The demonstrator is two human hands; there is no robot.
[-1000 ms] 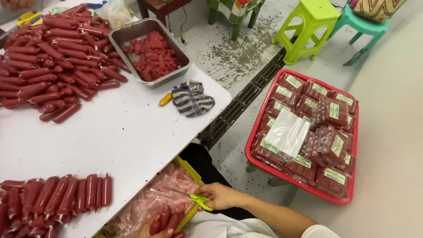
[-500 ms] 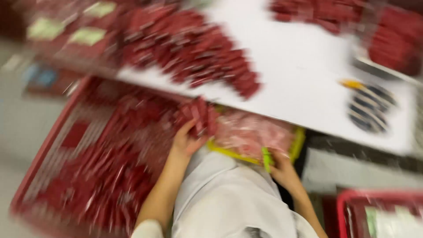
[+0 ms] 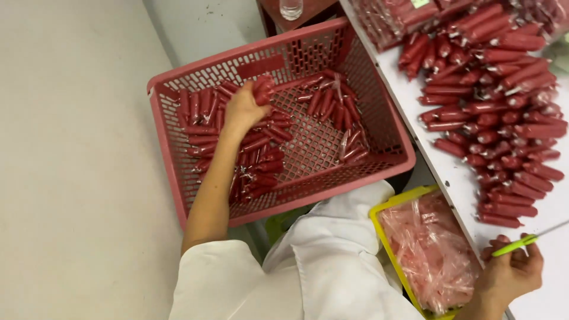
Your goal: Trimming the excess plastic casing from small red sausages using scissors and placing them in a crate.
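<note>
Right hand (image 3: pixel 511 274) rests at the table (image 3: pixel 456 178) edge, fingers curled shut on green-handled scissors (image 3: pixel 524 240); a yellow bin (image 3: pixel 396 208) of pink wrappers lies just beside its wrist. Sausages (image 3: pixel 492 112) are heaped on the table beyond its fingertips. Left hand (image 3: pixel 242 109) is down in the pink crate (image 3: pixel 278 56) on the floor, fingers clamped on a bunch of sausages (image 3: pixel 262 90); more lie loose under and around them. Judged step: handling a handful inside the crate. The next move calls for a firm grip, since the casings look slick.
</note>
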